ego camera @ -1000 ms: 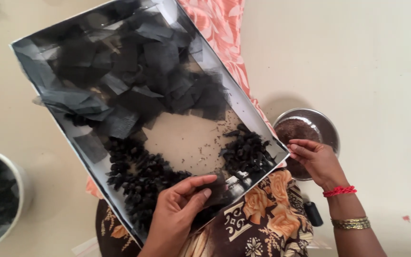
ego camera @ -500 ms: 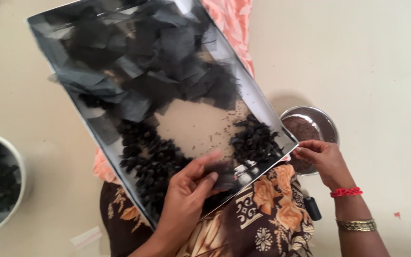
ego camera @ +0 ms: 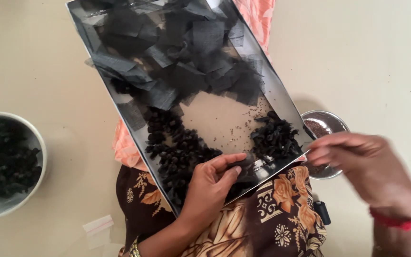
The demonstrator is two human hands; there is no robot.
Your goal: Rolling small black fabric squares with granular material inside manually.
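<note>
A shiny rectangular metal tray (ego camera: 281,97) rests on my lap, tilted. Its far half is heaped with several squares of black net fabric (ego camera: 186,52). Two heaps of small black bundles lie in the near half, one at the left (ego camera: 172,147) and one at the right (ego camera: 274,138), with bare tray and loose seeds between. My left hand (ego camera: 210,185) lies on the tray's near edge, fingers pinching a small piece of black net. My right hand (ego camera: 365,164) is blurred, fingertips pinched together over the small steel bowl (ego camera: 329,124) of brown seeds beside the tray.
A white bowl (ego camera: 36,143) full of black bundles stands on the beige floor at the left. A small clear plastic bag (ego camera: 97,223) lies near my left elbow. A small black object (ego camera: 323,212) rests on my patterned cloth at the right.
The view shifted so the tray appears farther right and up. My right hand swung from the tray's corner out over the steel bowl. My left hand stayed on the near edge.
</note>
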